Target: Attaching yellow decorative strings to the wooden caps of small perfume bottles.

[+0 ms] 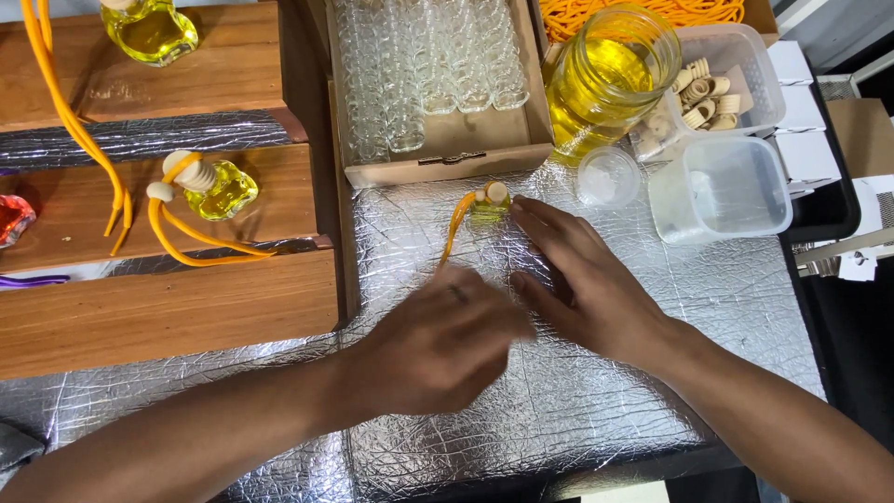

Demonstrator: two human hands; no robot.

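a: where's the small square glass bottle of yellow liquid with the round wooden cap (490, 202) sitting, measured off the shallow cardboard box of empty clear glass bottles (434, 86)?

b: just below the box's front wall, on the crinkled silver foil mat (652, 307). the cap sits on the side toward the box. its orange cord (455, 226) trails off the cap's left and runs down-left, away from the box.

a: which of my hands is nearer?

b: my right hand (582, 279). it lies flat on the foil just right of and below the bottle, fingers straight and close together, index fingertip at the bottle's right edge, touching or all but; i can't tell which. nothing is pinched.

a: and the left?

b: my left hand (438, 340) is further from the box, below the cord's tail. it's blurred, back of the hand up, fingers curled under. whether they pinch the cord end i cannot tell.

a: so the bottle lies which way from the fingers?

b: up and left of my right fingertips, straight up-right from the left knuckles. the long line to mind is the cord's, slanting from cap down toward the left hand.

a: anything else near the box?

b: a large clear glass jar of yellow liquid (605, 79) just right of it, a small round clear plastic lid (607, 175) below the jar.
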